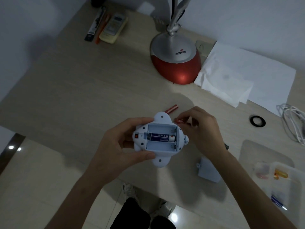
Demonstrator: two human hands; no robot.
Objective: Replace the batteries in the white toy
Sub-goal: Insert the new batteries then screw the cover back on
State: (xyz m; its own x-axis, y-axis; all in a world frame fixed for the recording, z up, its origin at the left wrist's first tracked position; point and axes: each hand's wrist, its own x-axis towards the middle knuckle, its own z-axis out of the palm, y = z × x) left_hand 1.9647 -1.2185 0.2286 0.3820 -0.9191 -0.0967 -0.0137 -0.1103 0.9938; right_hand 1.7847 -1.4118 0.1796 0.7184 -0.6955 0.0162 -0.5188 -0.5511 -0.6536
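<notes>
Dim table [82, 83]: left hand [118, 144] grips white toy [160, 139], one battery [162, 138] inside; right hand [201, 128] pinches red battery [180, 120].

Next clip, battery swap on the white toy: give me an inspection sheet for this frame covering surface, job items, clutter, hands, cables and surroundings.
Surface: light wood-grain desk.
Job items: white toy with its compartment open, one dark battery in the middle slot, outer slots bare; red battery on the desk; cover lying off.
Clutter: lamp base, remote control, papers, black ring, clear box.
Hands: left hand holds the toy; right hand pinches a second red battery.
Cables: white cable, coiled at the right edge.
Surroundings: tiled floor, white wall.
</notes>
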